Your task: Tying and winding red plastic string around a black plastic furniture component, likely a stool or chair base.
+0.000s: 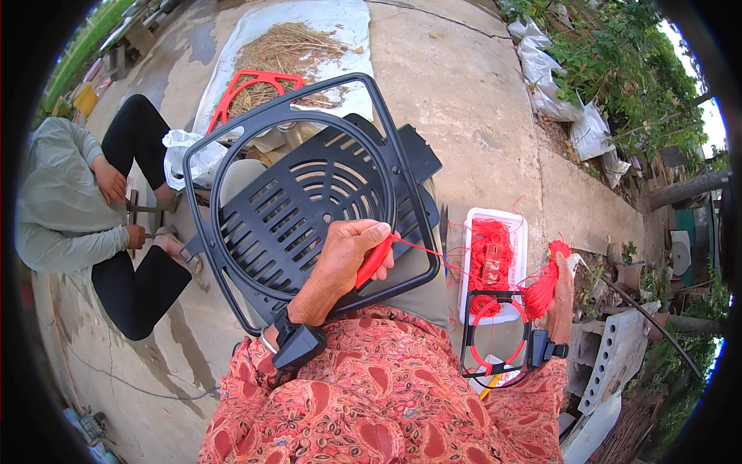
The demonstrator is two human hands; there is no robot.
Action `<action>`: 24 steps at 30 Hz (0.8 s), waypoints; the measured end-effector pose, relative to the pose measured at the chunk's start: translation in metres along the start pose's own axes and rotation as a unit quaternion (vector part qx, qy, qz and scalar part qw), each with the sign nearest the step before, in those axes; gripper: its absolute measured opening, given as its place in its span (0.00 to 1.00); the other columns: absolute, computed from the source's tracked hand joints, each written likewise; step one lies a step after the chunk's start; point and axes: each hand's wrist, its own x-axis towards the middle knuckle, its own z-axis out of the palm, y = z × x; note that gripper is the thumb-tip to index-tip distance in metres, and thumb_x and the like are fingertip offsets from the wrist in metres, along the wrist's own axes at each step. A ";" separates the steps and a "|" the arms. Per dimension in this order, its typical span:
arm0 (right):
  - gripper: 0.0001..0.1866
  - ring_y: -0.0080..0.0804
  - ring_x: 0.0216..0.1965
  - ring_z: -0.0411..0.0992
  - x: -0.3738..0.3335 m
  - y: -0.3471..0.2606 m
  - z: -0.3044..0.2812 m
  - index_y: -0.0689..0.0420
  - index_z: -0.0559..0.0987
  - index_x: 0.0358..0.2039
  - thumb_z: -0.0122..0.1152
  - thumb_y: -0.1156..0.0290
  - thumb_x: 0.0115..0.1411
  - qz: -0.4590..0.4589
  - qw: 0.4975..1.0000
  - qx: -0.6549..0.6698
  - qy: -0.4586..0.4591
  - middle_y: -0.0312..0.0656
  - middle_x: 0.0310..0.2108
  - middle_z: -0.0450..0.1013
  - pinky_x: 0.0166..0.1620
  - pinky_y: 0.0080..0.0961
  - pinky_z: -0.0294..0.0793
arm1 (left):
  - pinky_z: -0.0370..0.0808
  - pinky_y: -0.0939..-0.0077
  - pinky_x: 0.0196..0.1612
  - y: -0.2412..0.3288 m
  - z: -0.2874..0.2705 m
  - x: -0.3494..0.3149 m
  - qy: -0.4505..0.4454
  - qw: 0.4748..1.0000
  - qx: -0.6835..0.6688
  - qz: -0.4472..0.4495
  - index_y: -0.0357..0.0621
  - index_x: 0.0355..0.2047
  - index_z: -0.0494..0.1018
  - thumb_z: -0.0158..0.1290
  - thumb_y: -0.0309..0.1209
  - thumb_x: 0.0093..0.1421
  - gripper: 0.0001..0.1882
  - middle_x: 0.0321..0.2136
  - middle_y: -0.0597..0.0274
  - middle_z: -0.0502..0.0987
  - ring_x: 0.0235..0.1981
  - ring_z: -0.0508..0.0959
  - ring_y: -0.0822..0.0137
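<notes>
A large black plastic frame (202, 232) with a round inner ring rests tilted across my lap. My left hand (340, 255) is closed around the ring's near right side, where red cord (376, 260) is wound closely over it. From there a thin red strand runs right toward my right hand (563, 298), which grips a bundle of red cord (541, 288). Under the frame lies a black slotted plastic panel (282, 213). A small black frame with a red-wrapped ring (474, 340) stands beside my right wrist, overlapping a white plastic tub (465, 288) in view.
Inside the tub is tangled red cord (487, 236). Black-handled scissors (444, 232) lie left of it. A seated person (66, 201) is at the left. Beyond the frame are a red plastic frame (224, 104) and a pale sheet (355, 46) with dry stalks. Concrete blocks (618, 359) stand right.
</notes>
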 end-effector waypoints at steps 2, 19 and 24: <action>0.14 0.27 0.30 0.78 -0.045 -0.004 0.077 0.59 0.73 0.48 0.55 0.64 0.68 -0.001 0.984 0.104 -0.143 0.39 0.35 0.76 0.33 0.24 0.81 | 0.65 0.82 0.13 -0.005 0.001 0.002 0.007 1.000 0.017 0.012 0.35 0.30 0.77 0.51 0.34 0.66 0.14 0.16 0.58 0.76 0.11 0.73 0.72; 0.14 0.44 0.30 0.77 -0.187 -0.005 0.212 0.60 0.74 0.37 0.67 0.70 0.53 -0.405 0.705 -0.484 -0.326 0.48 0.28 0.76 0.33 0.34 0.75 | 0.66 0.59 0.21 -0.015 0.008 -0.001 0.186 0.829 0.428 0.309 0.38 0.17 0.71 0.57 0.33 0.59 0.16 0.14 0.49 0.71 0.16 0.72 0.49; 0.13 0.47 0.29 0.73 -0.171 0.016 0.263 0.58 0.70 0.32 0.66 0.69 0.54 -0.539 0.677 -0.443 -0.233 0.46 0.27 0.71 0.30 0.39 0.71 | 0.67 0.54 0.21 -0.010 0.015 -0.002 0.224 0.743 0.498 0.386 0.41 0.20 0.70 0.55 0.34 0.60 0.15 0.19 0.49 0.74 0.19 0.75 0.45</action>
